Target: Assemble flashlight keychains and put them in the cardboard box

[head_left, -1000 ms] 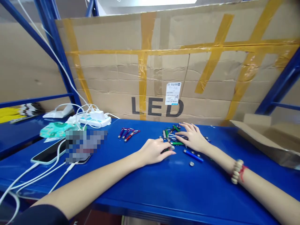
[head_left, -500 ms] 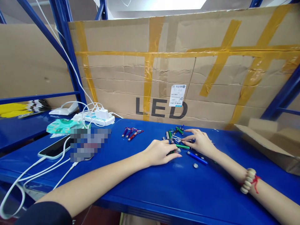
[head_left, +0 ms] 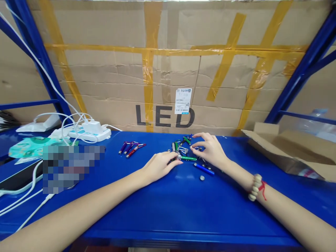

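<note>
Basically, clutter's thickest on the L side of the counter point(head_left: 157, 213): teal soft pack point(head_left: 28, 147), white power strip point(head_left: 105, 135) w/ plug & looped wires, black-screened phone point(head_left: 25, 175), white cables point(head_left: 48, 197), plus a pixelated item point(head_left: 76, 164) I can't ID. R side: open cardboard box point(head_left: 273, 155), set at an angle. Big taped cardboard point(head_left: 115, 87) w/ "LED" lettering stands along the back edge, so depth stops there; blue uprights point(head_left: 298, 75) flank it L & R.

Small metal tubes point(head_left: 188, 159) lie in a loose pile nr back-middle, btwn the hands, wire clips point(head_left: 183, 150) mixed in. Blue tube point(head_left: 204, 169) lies diagonally on the near side, silver cap point(head_left: 202, 178) just in front of it. Three clip-on tubes point(head_left: 132, 151), 2 purple & 1 red, are grouped L of the pile, apart from it.

L hand point(head_left: 159, 165): fingers curled nearly closed on a small dark piece point(head_left: 172, 161), silvery tip out past them. R hand point(head_left: 211, 150): at pile's R edge, fingers bent & part spread; can't tell if they've hold of anything. Bead bracelet point(head_left: 254, 188) on R wrist.

Room: broad blue stretch btwn forearms, running to the front edge; narrower gaps btwn R hand & box, and btwn clip-on tubes & L hand.
</note>
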Tool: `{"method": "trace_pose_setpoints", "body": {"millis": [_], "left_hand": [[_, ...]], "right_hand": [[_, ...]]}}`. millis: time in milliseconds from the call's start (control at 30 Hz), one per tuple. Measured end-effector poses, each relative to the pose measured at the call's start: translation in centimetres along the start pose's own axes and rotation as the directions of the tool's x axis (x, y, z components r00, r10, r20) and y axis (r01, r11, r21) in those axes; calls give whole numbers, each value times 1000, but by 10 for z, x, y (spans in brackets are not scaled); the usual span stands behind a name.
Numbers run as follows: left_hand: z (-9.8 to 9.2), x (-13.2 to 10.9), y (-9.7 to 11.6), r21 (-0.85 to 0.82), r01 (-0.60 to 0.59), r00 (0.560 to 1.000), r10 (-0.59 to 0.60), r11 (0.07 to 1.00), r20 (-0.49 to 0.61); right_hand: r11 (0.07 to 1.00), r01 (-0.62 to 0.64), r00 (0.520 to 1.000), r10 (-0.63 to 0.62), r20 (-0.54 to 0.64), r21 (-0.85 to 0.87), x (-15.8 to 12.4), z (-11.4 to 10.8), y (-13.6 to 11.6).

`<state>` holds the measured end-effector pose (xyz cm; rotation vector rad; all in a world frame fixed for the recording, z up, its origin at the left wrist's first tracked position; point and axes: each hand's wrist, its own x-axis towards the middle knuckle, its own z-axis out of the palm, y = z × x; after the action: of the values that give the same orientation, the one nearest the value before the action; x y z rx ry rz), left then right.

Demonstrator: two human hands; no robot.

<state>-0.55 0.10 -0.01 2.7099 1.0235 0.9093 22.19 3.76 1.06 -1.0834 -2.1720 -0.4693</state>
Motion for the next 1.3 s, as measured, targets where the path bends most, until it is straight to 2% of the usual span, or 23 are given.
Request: {"method": "trace_pose_setpoints", "body": {"millis": [67,133,200,267,600,700,867,1033,1133,1300], "left_hand": [[0,1,0,-6,15,1000,-15,1000,11],[-1,1,0,-9,22,1000,-22,1000,22],[-1,1,1,-19,14,1000,-14,1000,20],[-1,1,1,-34,3,1000,-3,999,7],[1,2,-1,-65,52,998,-54,996,-19],[1,2,-1,-66,97,995,-99,993,-18],[0,2,1,42,147,989,-146,988,-26],[0,1,4,98,134,991,-131,986,-30],[0,1,4,98,112,994,-110,989,-26],[2,1,2,82,78,997,-75,994,-32]], "right_hand": [[996,25,990,-13,-139,89,2,-8,-14],[971,103,975,-56,-215,215,3,-14,-31],[941,186,969,-127,-212,283,2,-19,-45],[929,239,965,-194,-176,282,1,-20,-52],[934,268,963,-255,-86,238,-4,-15,-53],[948,221,975,-212,-66,230,-3,-17,-52],[991,18,997,-9,-73,130,2,-16,-33],[995,-103,989,103,110,1,1,-6,-5],[989,-143,974,132,187,45,-2,2,3],[979,-154,947,109,302,130,-6,14,5]]}}
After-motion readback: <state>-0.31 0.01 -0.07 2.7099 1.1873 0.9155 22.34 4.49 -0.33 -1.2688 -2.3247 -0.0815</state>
